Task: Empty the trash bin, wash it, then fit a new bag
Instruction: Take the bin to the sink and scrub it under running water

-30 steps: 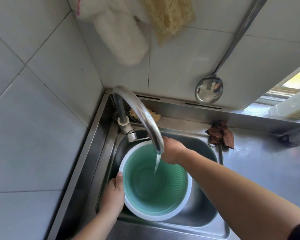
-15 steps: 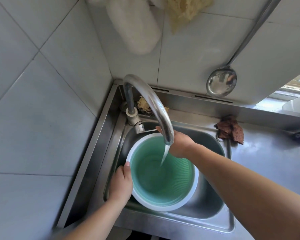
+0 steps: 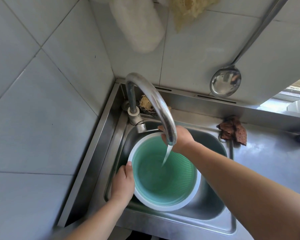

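Observation:
A round green trash bin [image 3: 180,184] with a white rim stands in the steel sink [image 3: 213,210], mouth up. Water runs from the curved tap [image 3: 156,104] into the bin. My left hand [image 3: 123,184] grips the bin's near left rim, thumb on top. At the far rim, my right hand [image 3: 182,137] holds the bin, partly hidden behind the tap's spout.
A brown rag [image 3: 232,131] lies on the steel counter right of the sink. A metal ladle [image 3: 225,84] hangs on the tiled wall. A loofah scrap [image 3: 145,104] sits behind the tap. A white cloth [image 3: 137,26] and a loofah [image 3: 189,11] hang above.
The view has shifted so the sink sits further right and lower. Both hands keep their hold on the bin's rim while water keeps running in.

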A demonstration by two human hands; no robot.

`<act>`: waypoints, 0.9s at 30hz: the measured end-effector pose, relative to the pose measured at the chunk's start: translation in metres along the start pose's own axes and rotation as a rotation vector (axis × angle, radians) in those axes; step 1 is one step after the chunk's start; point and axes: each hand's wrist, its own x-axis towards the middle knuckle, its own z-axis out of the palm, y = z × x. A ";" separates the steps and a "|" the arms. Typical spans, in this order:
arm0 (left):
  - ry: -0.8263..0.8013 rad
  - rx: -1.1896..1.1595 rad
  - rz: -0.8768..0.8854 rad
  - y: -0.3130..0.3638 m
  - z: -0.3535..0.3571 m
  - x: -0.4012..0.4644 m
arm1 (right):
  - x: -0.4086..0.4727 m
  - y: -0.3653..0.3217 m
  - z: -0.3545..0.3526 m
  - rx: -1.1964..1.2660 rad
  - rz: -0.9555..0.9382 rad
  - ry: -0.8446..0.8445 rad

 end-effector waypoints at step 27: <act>-0.025 -0.020 0.014 0.001 -0.003 -0.001 | 0.059 0.011 0.038 -0.056 0.039 -0.002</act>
